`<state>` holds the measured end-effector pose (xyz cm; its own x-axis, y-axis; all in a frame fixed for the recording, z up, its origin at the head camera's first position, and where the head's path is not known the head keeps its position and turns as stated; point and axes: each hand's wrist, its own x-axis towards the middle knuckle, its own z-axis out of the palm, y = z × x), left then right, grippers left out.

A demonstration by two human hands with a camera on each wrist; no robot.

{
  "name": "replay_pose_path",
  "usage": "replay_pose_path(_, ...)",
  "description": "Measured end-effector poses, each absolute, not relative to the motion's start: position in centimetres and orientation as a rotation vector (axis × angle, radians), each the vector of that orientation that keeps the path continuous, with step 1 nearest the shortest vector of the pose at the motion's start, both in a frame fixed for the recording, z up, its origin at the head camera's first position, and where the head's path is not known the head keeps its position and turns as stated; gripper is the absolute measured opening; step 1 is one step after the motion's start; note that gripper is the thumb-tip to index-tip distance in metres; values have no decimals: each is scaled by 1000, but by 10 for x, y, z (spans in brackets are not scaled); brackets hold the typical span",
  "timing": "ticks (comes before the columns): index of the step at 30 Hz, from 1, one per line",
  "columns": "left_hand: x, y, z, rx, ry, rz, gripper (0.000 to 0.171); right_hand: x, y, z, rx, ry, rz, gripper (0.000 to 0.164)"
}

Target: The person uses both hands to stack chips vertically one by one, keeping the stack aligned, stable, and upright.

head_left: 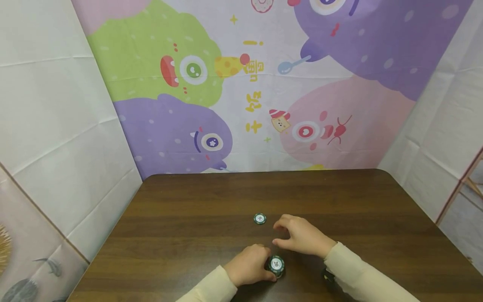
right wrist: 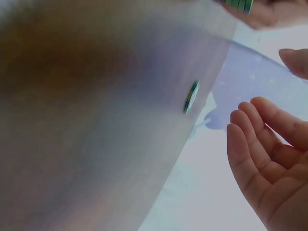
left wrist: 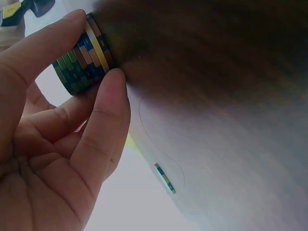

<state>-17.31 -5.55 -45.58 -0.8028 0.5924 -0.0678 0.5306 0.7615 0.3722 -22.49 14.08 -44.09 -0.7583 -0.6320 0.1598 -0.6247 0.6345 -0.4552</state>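
A stack of poker chips stands on the table near the front, its top chip green and white and marked 20. My left hand grips the stack from the left, thumb and fingers around its side. The left wrist view shows the stack's chip edges in green, blue, tan and yellow. One single green and white chip lies flat farther back. To the right of that chip, my right hand hovers with fingers loosely bent and nothing between them.
The brown wooden table reaches back to a cartoon-printed cloth. White cloth hangs at the left side. A small dark object shows partly beneath the right sleeve.
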Motion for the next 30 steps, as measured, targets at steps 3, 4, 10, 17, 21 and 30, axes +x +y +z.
replay_pose_path(3, -173, -56, -456, 893, 2782, 492, 32, -234, 138, -442, -1044, 2866, -793, 39)
replay_pose_path(4, -173, -56, -456, 893, 2782, 490, 32, -237, 136, -442, -1031, 2878, -792, 38)
replay_pose_path(10, -173, -56, -455, 896, 2777, 487, 33, -253, 125, -446, -969, 2930, -761, 37)
replay_pose_path(17, -174, -56, -455, 908, 2762, 490, 37, -271, 114, -453, -893, 2936, -728, 38)
replay_pose_path(21, -174, -56, -455, 920, 2770, 473, 37, -280, 107, -455, -858, 2934, -690, 40)
replay_pose_path(30, -174, -56, -454, 918, 2776, 459, 38, -295, 91, -462, -803, 2931, -555, 43)
